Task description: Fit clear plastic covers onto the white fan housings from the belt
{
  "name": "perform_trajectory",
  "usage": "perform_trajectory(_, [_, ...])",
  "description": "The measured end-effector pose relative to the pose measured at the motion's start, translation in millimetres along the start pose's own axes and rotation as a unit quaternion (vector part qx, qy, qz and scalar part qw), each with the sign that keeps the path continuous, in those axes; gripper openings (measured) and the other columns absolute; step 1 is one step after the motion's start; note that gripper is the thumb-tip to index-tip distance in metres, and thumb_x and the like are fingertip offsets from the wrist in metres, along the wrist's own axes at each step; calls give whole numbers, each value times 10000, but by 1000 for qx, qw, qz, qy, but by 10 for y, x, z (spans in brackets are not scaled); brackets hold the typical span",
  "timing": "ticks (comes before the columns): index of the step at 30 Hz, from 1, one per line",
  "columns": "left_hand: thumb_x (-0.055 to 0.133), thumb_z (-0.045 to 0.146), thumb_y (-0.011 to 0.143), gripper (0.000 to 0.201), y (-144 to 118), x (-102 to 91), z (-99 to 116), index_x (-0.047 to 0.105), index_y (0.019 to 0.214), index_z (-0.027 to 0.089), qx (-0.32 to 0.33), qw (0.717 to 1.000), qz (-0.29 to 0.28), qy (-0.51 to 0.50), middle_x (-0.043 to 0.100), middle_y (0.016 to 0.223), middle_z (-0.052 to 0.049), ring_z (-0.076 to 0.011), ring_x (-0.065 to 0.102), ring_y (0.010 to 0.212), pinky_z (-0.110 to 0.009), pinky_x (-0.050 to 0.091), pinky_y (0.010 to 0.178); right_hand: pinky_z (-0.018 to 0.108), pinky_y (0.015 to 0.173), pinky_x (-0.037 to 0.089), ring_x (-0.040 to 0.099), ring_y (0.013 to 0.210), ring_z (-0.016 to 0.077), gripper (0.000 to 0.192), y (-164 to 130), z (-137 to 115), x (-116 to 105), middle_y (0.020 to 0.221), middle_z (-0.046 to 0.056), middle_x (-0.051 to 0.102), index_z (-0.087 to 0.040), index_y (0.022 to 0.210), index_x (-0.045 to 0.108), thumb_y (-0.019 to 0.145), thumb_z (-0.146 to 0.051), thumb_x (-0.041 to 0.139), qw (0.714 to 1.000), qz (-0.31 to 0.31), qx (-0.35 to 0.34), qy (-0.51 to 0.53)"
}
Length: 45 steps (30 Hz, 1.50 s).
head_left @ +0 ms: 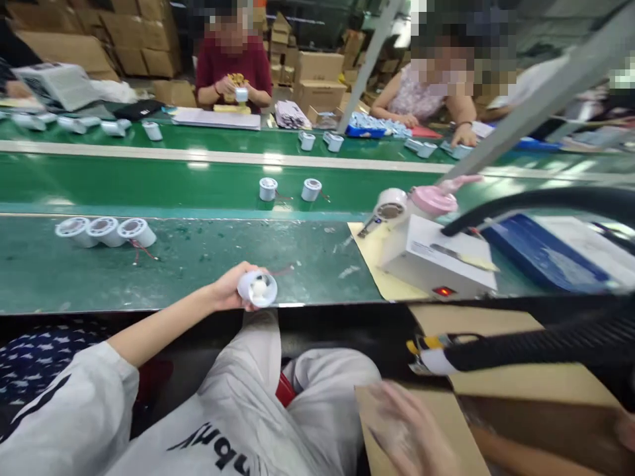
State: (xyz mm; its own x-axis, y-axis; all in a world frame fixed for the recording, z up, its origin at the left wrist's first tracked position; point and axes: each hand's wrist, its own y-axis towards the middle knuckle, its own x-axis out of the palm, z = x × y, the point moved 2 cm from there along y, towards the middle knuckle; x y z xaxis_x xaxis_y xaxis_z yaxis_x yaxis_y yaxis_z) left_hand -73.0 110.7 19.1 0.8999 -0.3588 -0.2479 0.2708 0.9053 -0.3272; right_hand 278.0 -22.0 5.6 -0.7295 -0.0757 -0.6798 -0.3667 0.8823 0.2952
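Note:
My left hand (229, 288) grips a small white round fan part (258, 289) at the near edge of the green worktable (198, 264), its open face turned toward me. My right hand (411, 433) is low at the bottom right, blurred, fingers spread over a brown cardboard box flap (446, 423); nothing shows in it. Three similar white parts (105, 231) with thin red wires lie in a row at the left of the table.
Two white parts (289, 189) ride on the green conveyor belt (149, 182). A white box device with a red light (439, 261) and a pink-white tool (419, 201) stand at right, under black hoses (536, 198). Two people sit across the belt.

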Motion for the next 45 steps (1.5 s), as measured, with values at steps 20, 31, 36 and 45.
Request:
perform_trajectory(20, [926, 568, 588, 676, -212, 1066, -76, 767, 1170, 263, 218, 969, -92, 70, 646, 1091, -83, -259, 633, 1018, -408, 522, 956, 328, 750, 576, 700, 971, 242, 279, 399, -272, 420, 1024, 94, 691, -221, 715, 680, 955, -350, 620, 971, 81, 148, 171])
perform_trajectory(31, [885, 362, 704, 737, -216, 1069, -103, 619, 1373, 203, 77, 968, -212, -112, 698, 1265, -134, -235, 698, 1031, -354, 568, 883, 486, 1021, 575, 681, 1211, 313, 232, 333, -196, 343, 1288, 112, 719, -265, 982, 787, 839, -444, 824, 971, 34, 100, 213])
perform_trajectory(36, [890, 427, 696, 788, -246, 1058, -99, 605, 1403, 228, 64, 964, -239, -100, 723, 1157, -97, -176, 676, 850, -295, 547, 753, 469, 1067, 560, 669, 1247, 296, 289, 243, -187, 348, 1314, 101, 713, -284, 1180, 729, 899, -332, 779, 988, 20, 36, 147])
perform_trajectory(45, [911, 342, 700, 757, -280, 990, 17, 632, 1402, 278, 187, 948, -251, -59, 637, 1429, -121, -295, 613, 1277, -428, 482, 1091, 393, 893, 646, 726, 1107, 282, 429, 259, -187, 309, 1218, 103, 739, -268, 1181, 692, 832, -470, 839, 958, 2, 113, 265])
